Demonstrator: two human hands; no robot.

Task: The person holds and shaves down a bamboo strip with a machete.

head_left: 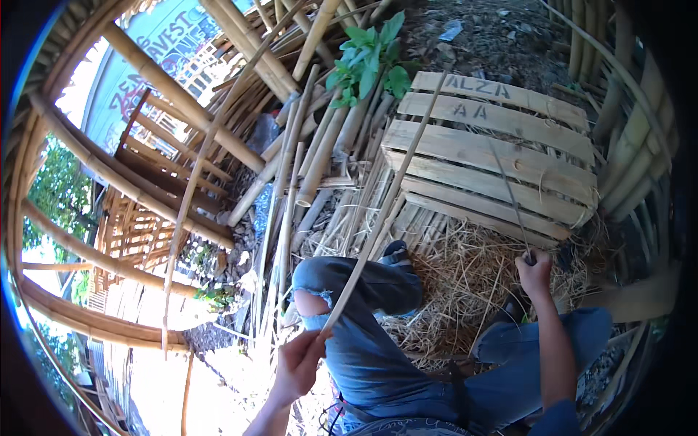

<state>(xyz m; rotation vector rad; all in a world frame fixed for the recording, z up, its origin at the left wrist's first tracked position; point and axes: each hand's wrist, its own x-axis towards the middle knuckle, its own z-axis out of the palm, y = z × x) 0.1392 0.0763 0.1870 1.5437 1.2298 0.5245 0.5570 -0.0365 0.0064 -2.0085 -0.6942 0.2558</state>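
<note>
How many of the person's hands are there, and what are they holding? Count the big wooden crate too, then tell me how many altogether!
Hands: 2 (left hand, right hand)
Held bamboo strip: 1
Held long-bladed knife: 1
Slatted wooden crate: 1
Total: 5

tool handle (531,257) partly hidden, left forearm (269,417) cropped

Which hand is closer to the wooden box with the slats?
The right hand. It grips a dark handle just below the slatted box's lower edge in the picture. The left hand is farther, down and to the left, holding a long strip.
</note>
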